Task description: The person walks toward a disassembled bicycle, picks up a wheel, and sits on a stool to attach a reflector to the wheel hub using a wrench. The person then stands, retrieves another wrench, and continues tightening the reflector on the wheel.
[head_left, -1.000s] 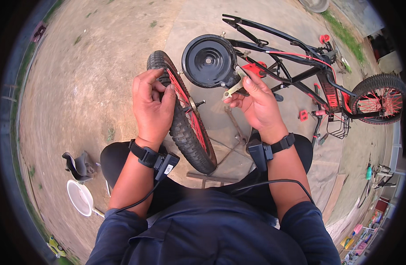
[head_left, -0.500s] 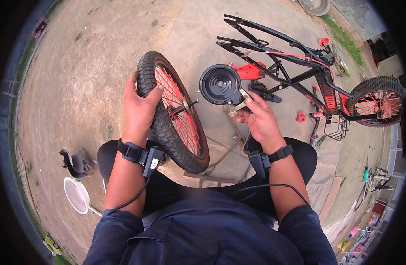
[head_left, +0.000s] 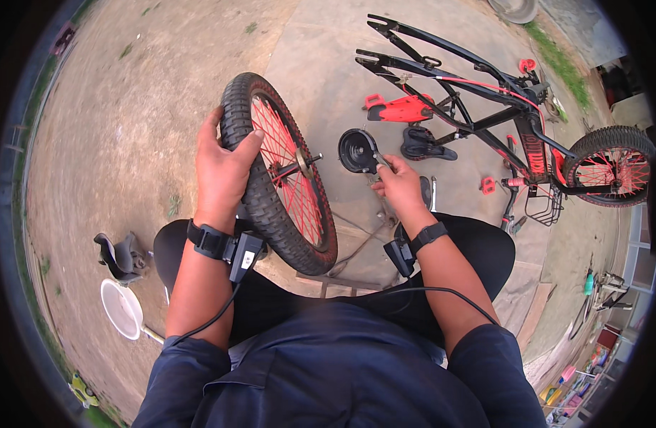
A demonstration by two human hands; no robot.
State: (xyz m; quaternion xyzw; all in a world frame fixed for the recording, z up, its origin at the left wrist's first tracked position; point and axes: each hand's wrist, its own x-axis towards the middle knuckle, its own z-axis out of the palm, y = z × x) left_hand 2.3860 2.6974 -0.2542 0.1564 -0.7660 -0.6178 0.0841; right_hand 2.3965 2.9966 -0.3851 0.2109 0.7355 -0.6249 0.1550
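Note:
My left hand [head_left: 222, 171] is closed on the tyre of a bicycle wheel [head_left: 271, 203], which stands tilted in front of me. The wheel has a knobbly black tyre, red spokes and an axle [head_left: 308, 161] that sticks out to the right. To the right of this axle, my right hand [head_left: 403, 187] pinches the edge of a round black bicycle drum brake [head_left: 356, 150]. Its hollow side with ringed steps faces up, and a gap separates it from the wheel. The lever on the brake is partly hidden by my fingers.
A black bicycle frame [head_left: 478, 121] lies at the right with its front wheel [head_left: 613, 167] attached. Beyond my right hand are a red fender-like part [head_left: 406, 109] and a black saddle [head_left: 421, 145]. A white basin [head_left: 121, 308] and a dark boot-like container [head_left: 121, 257] are at the left.
My right hand has lowered the brake away from me and turned it, so it appears smaller. My left hand still holds the wheel, which has shifted only slightly.

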